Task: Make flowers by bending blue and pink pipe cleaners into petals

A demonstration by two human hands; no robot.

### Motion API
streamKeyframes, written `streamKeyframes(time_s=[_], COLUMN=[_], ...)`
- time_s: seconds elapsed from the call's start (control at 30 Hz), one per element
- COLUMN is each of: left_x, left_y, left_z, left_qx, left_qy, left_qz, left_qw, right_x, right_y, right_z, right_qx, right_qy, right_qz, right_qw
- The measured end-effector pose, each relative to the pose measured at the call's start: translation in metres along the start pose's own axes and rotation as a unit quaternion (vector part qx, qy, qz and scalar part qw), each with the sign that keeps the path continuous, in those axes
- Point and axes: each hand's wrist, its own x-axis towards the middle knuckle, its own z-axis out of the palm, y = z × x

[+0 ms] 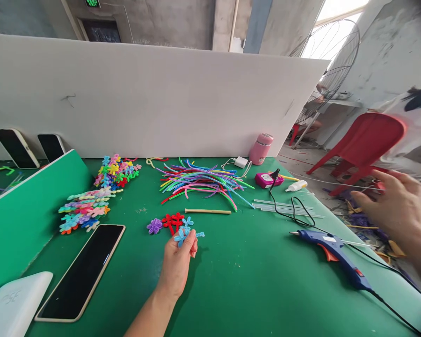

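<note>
My left hand (175,267), near the middle of the green table, pinches a light-blue pipe-cleaner flower piece (181,237) between thumb and fingers. Just beyond it lie red pipe-cleaner flowers (173,222) and a purple pipe-cleaner flower (155,226). Far to the right, my right hand (395,201) is raised past the table's edge with fingers apart and nothing visible in it. Nearest to that hand is a blue hot glue gun (331,248) with a red trigger, lying on the table with a clear stick in its back end.
Loose coloured pipe cleaners (203,180), a thin wooden stick (207,211) and clear glue sticks (284,206) lie beyond. Finished flowers (87,208) are stacked left, near a phone (82,274) and white box (17,304). A black cord (277,206) trails right; a pink bottle (261,149) stands behind.
</note>
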Motion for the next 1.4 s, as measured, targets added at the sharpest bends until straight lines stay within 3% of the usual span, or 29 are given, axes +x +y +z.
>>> streamKeyframes(time_s=[0.07, 0.13, 0.23, 0.37, 0.6, 0.8, 1.0, 1.13, 1.27, 1.33, 1.4], left_x=[0.001, 0.002, 0.003, 0.002, 0.001, 0.0, -0.003, -0.004, -0.005, -0.005, -0.005], left_y=[0.0, 0.0, -0.001, -0.003, -0.004, -0.002, 0.001, 0.001, 0.0, 0.0, 0.001], left_z=[0.0, 0.0, -0.002, -0.004, -0.002, 0.001, 0.002, 0.002, 0.002, 0.001, 0.0], left_qx=[-0.016, -0.03, -0.035, -0.039, -0.065, -0.072, -0.063, -0.042, 0.004, 0.053, 0.12], left_qy=[-0.002, -0.006, -0.01, -0.021, -0.039, -0.075, -0.095, -0.096, -0.105, -0.112, -0.122], left_qz=[-0.009, -0.021, -0.034, -0.043, -0.082, -0.119, -0.135, -0.126, -0.099, -0.07, -0.032], left_qw=[1.0, 0.999, 0.999, 0.998, 0.994, 0.987, 0.984, 0.986, 0.99, 0.99, 0.985], right_x=[0.005, 0.0, -0.02, -0.045, -0.057, -0.059, -0.059, -0.059, -0.061, -0.063, -0.066], right_y=[-0.047, -0.1, -0.17, -0.218, -0.224, -0.221, -0.219, -0.221, -0.226, -0.228, -0.23], right_z=[0.026, 0.054, 0.089, 0.12, 0.146, 0.149, 0.147, 0.142, 0.141, 0.143, 0.148], right_qx=[-0.078, 0.009, 0.138, 0.242, 0.263, 0.266, 0.288, 0.342, 0.402, 0.446, 0.505], right_qy=[0.003, -0.044, -0.133, -0.165, -0.171, -0.137, -0.171, -0.197, -0.248, -0.274, -0.29], right_qz=[0.041, -0.009, -0.083, -0.053, -0.091, -0.119, -0.108, -0.036, 0.096, 0.18, 0.267], right_qw=[0.996, 0.999, 0.978, 0.955, 0.945, 0.947, 0.936, 0.918, 0.876, 0.833, 0.768])
